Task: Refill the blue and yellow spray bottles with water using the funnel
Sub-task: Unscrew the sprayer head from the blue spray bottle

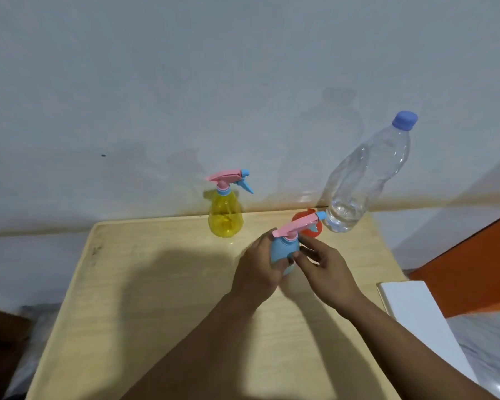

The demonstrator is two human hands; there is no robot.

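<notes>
My left hand [260, 265] wraps the blue spray bottle [285, 251] at frame centre, fingers curled round its body; my right hand [325, 265] pinches it just below the pink trigger head [296, 225]. The yellow spray bottle [225, 216] stands upper centre near the table [145, 298] far edge; orange funnel [308, 226] and water bottle [361, 180] upper right. Bare tabletop lies lower left.

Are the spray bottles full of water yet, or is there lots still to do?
Not yet, nothing is filled. Both hands, left and right, hold the blue spray bottle, its pink sprayer top still on. The yellow spray bottle stands untouched, top on. The water bottle is still capped, and the orange funnel lies unused behind. Opening, pouring and closing both bottles remain.
</notes>
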